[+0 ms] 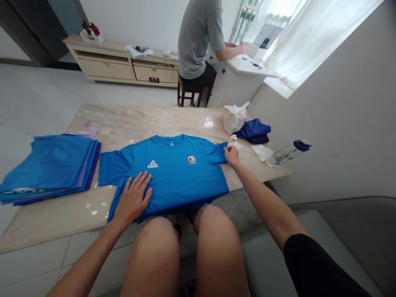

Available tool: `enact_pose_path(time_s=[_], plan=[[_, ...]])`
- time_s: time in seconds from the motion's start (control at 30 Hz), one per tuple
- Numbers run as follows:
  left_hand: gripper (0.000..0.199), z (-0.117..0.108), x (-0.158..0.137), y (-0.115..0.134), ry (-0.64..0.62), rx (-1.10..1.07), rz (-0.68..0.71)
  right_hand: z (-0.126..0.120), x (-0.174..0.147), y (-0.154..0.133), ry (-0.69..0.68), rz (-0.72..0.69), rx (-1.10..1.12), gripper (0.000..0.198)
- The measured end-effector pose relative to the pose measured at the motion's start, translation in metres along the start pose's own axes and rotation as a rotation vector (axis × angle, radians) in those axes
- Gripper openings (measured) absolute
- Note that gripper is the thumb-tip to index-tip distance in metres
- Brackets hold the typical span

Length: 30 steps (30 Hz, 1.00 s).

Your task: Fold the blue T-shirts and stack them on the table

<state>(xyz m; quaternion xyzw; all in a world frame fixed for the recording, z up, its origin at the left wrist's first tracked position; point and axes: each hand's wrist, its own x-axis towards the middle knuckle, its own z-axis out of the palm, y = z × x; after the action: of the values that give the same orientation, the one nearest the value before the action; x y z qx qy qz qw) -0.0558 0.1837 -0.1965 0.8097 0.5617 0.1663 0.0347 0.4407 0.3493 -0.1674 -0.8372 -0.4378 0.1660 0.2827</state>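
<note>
A bright blue T-shirt [173,177] lies front side up across the marble table, its collar pointing away from me and its lower part hanging over the near edge. It bears a white PEAK logo and a round red-and-white badge. My left hand [133,196] rests flat on the shirt's chest below the logo, fingers spread. At the other side, my right hand [231,154] pinches the edge of the right-hand sleeve, which is bunched up. The left-hand sleeve is spread flat.
Folded blue and purple shirts [52,163] are stacked on the table [123,117] at left. To the right are a plastic bag [235,117], dark blue cloth [253,128], paper [261,152] and a clear water bottle [286,154]. Beyond, a person [199,41] sits on a stool.
</note>
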Motion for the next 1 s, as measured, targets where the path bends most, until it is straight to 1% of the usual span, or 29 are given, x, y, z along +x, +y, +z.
enact_pose_path(time_s=[0.1, 0.2, 0.27, 0.33, 0.4, 0.47, 0.5, 0.57, 0.6, 0.63, 0.67, 0.73, 0.8, 0.83, 0.9, 1.0], plan=[[0.066, -0.002, 0.0, 0.002, -0.001, -0.016, -0.005, -0.004, -0.002, -0.007, 0.008, -0.035, 0.057, 0.025], [0.066, -0.004, 0.001, 0.004, -0.007, -0.021, -0.014, -0.01, -0.007, -0.019, -0.017, -0.087, 0.067, 0.019], [0.066, -0.006, 0.001, 0.006, -0.012, -0.021, -0.021, -0.016, -0.013, -0.032, -0.021, -0.14, 0.054, 0.018], [0.066, -0.007, 0.002, 0.007, -0.018, -0.024, -0.028, -0.021, -0.022, -0.049, -0.014, -0.246, -0.036, 0.015], [0.065, -0.007, 0.002, 0.008, -0.02, -0.031, -0.035, -0.022, -0.035, -0.068, -0.026, -0.38, -0.194, 0.017], [0.065, -0.008, 0.002, 0.009, -0.019, -0.041, -0.041, -0.017, -0.05, -0.087, -0.073, -0.502, -0.316, 0.023], [0.065, -0.008, 0.002, 0.009, -0.017, -0.047, -0.043, -0.013, -0.058, -0.095, -0.117, -0.555, -0.318, 0.025], [0.065, -0.008, 0.002, 0.01, -0.016, -0.058, -0.047, -0.005, -0.068, -0.107, -0.239, -0.651, -0.203, 0.029], [0.065, -0.008, 0.002, 0.01, -0.016, -0.062, -0.049, -0.001, -0.07, -0.111, -0.297, -0.67, -0.097, 0.032], [0.065, -0.008, 0.002, 0.01, -0.017, -0.064, -0.049, 0.001, -0.071, -0.112, -0.337, -0.657, 0.027, 0.037], [0.066, -0.008, 0.002, 0.01, -0.018, -0.064, -0.049, 0.002, -0.069, -0.112, -0.356, -0.613, 0.149, 0.041], [0.066, -0.008, 0.002, 0.01, -0.021, -0.064, -0.048, -0.002, -0.061, -0.106, -0.329, -0.471, 0.33, 0.045], [0.067, -0.007, 0.002, 0.009, -0.024, -0.064, -0.048, -0.009, -0.052, -0.094, -0.287, -0.373, 0.376, 0.042], [0.067, -0.007, 0.002, 0.009, -0.025, -0.064, -0.047, -0.014, -0.048, -0.087, -0.271, -0.36, 0.352, 0.04], [0.068, -0.007, 0.002, 0.008, -0.028, -0.059, -0.044, -0.023, -0.045, -0.069, -0.241, -0.394, 0.242, 0.033], [0.067, -0.006, 0.002, 0.007, -0.027, -0.046, -0.037, -0.03, -0.049, -0.037, -0.139, -0.454, -0.058, 0.028]])
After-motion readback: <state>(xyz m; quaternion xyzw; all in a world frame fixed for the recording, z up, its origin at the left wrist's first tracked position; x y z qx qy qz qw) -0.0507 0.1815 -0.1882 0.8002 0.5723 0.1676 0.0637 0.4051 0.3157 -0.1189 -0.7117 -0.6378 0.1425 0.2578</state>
